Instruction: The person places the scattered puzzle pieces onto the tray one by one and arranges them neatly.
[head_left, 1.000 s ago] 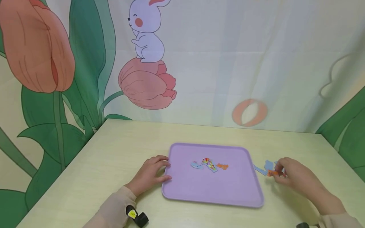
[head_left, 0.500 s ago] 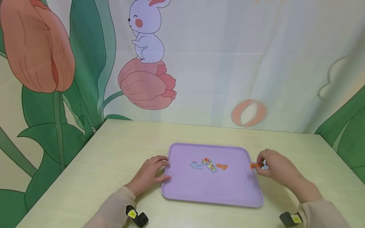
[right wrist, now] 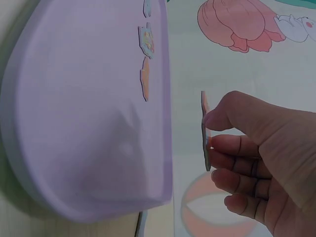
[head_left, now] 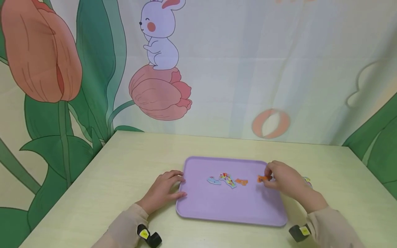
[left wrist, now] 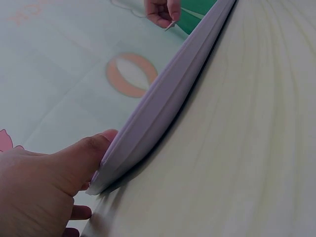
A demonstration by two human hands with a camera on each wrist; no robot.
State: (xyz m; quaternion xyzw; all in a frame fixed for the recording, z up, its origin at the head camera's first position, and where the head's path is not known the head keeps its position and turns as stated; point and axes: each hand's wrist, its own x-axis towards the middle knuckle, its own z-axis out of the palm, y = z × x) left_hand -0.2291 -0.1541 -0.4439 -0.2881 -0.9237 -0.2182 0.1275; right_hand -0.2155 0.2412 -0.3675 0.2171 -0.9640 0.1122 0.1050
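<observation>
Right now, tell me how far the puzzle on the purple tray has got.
Done: three pieces lie in a row on the tray. In hand: the right hand pinches an orange piece above the tray, while the left hand holds the tray's edge. Left: at least one piece on the table.
</observation>
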